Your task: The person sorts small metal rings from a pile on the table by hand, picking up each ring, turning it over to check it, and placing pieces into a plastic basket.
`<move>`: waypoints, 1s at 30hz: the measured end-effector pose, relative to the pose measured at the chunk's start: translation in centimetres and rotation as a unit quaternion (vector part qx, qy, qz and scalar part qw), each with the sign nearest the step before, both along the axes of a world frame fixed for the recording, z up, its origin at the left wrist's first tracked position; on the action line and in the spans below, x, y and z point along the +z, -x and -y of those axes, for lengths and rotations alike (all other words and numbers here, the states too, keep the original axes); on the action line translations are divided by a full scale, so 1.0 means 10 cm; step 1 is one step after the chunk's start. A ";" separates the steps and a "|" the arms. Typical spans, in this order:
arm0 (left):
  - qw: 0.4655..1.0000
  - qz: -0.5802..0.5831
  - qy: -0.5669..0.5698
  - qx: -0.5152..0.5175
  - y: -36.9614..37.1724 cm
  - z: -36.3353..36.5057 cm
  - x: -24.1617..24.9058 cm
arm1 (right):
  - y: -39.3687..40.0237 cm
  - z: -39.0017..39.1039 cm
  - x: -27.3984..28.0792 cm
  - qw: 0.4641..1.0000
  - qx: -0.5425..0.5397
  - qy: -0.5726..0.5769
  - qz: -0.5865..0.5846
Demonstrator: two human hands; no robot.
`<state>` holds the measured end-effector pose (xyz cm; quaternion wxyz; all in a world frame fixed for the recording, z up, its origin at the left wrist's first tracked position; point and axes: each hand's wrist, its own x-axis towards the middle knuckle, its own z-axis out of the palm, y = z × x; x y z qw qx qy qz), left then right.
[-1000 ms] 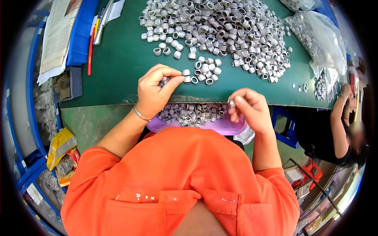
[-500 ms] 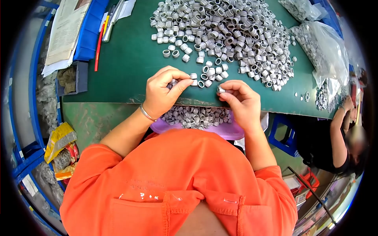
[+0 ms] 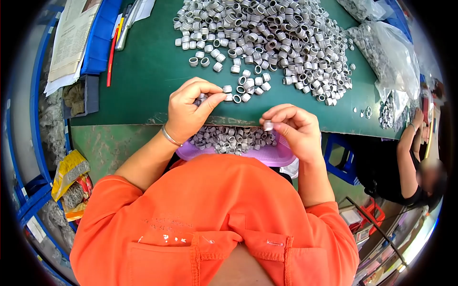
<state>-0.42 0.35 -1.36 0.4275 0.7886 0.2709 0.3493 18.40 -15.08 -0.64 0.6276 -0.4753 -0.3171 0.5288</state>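
Observation:
My left hand (image 3: 193, 106) is closed above the green table (image 3: 138, 90), with grey metal rings (image 3: 200, 99) tucked inside the curled fingers. Its thumb and index fingertips meet right beside a few loose rings on the tabletop. In a pinch between thumb and fingers, my right hand (image 3: 298, 131) holds a single short metal ring (image 3: 268, 125) at the table's front edge. Below that edge, a purple basket (image 3: 191, 151) full of similar rings (image 3: 234, 139) sits against my body, partly hidden by the orange shirt.
A large heap of metal rings (image 3: 272, 38) covers the back of the table. Clear plastic bags of parts (image 3: 389, 59) lie at the right, near a seated person (image 3: 386, 167). Pens (image 3: 112, 57) and a blue bin (image 3: 101, 35) are at the left.
My right hand has drawn back toward me with the ring, from over the tabletop to the front edge. My left hand stays nearly in place; the view has shifted slightly.

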 end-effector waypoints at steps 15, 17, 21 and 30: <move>1.000 -0.004 0.002 -0.001 -0.01 0.01 0.03 | 0.12 -0.26 -0.07 0.994 -0.100 0.007 0.040; 1.000 -0.001 -0.003 -0.005 -0.01 0.00 0.03 | 0.03 -0.19 -0.08 0.993 -0.044 0.053 -0.100; 1.000 0.001 -0.002 -0.002 -0.01 0.01 0.02 | -0.04 -0.17 -0.04 0.957 -0.018 0.064 -0.281; 1.000 0.000 -0.003 -0.003 0.00 0.01 0.02 | -0.06 -0.11 -0.09 0.926 0.038 0.010 -0.374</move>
